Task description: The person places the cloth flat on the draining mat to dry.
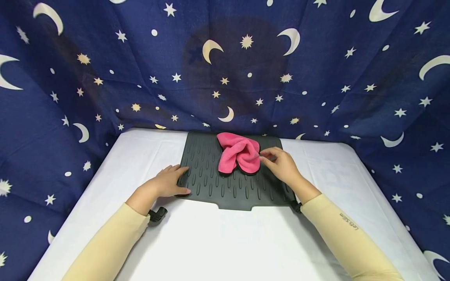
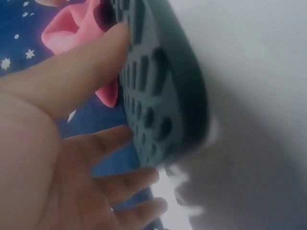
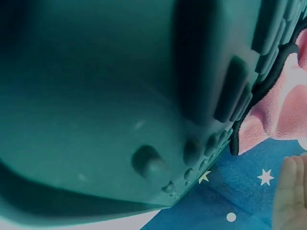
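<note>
A pink cloth (image 1: 242,152) with black edging lies crumpled on a dark grey ridged rubber mat (image 1: 207,191). At the cloth's right side, the thumb and forefinger of my right hand (image 1: 283,166) pinch its edge. Other fingers of that hand (image 3: 290,194) appear straight at the corner of the right wrist view, where the cloth (image 3: 273,115) also shows. My left hand (image 1: 166,182) rests at the mat's left edge with fingers spread. In the left wrist view, the thumb of the left hand (image 2: 72,177) lies over the ridged face of the mat (image 2: 148,91).
A white-covered table (image 1: 197,242) bears the mat near its far edge. Behind and on both sides hangs a dark blue curtain (image 1: 232,62) with moons and stars. Each wrist wears a small black camera (image 1: 158,214).
</note>
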The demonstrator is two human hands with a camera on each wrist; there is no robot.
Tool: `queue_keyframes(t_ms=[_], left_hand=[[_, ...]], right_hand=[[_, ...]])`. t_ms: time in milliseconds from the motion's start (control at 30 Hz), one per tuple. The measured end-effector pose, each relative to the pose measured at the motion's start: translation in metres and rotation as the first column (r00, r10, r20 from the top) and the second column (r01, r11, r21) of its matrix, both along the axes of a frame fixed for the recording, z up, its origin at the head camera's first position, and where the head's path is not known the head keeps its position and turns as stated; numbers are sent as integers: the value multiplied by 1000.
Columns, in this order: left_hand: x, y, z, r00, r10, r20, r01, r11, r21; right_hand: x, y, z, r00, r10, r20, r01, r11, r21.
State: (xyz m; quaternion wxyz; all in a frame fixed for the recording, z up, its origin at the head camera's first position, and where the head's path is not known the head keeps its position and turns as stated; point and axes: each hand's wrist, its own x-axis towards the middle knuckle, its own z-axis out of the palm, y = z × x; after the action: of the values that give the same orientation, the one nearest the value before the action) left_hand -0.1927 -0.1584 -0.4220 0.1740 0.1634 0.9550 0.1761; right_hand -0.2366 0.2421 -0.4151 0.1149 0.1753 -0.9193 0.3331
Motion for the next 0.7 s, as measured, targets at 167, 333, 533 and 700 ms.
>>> queue_keyframes(t_ms=[167, 333, 533, 700], left_hand=[[-7, 16, 1, 1000, -13, -25, 15, 996, 86], [-15, 36, 1, 998, -31, -46, 38, 989, 146], [-24, 58, 1, 997, -14, -81, 29, 981, 189], [-31, 74, 0, 992, 3, -129, 25, 975, 220]], right_hand=[[-1, 1, -1, 999, -10, 46, 8, 999, 33], [-3, 0, -3, 996, -26, 91, 20, 998, 65], [-5, 0, -3, 991, -30, 127, 21, 997, 76], [-5, 1, 2, 988, -36, 148, 20, 994, 107]])
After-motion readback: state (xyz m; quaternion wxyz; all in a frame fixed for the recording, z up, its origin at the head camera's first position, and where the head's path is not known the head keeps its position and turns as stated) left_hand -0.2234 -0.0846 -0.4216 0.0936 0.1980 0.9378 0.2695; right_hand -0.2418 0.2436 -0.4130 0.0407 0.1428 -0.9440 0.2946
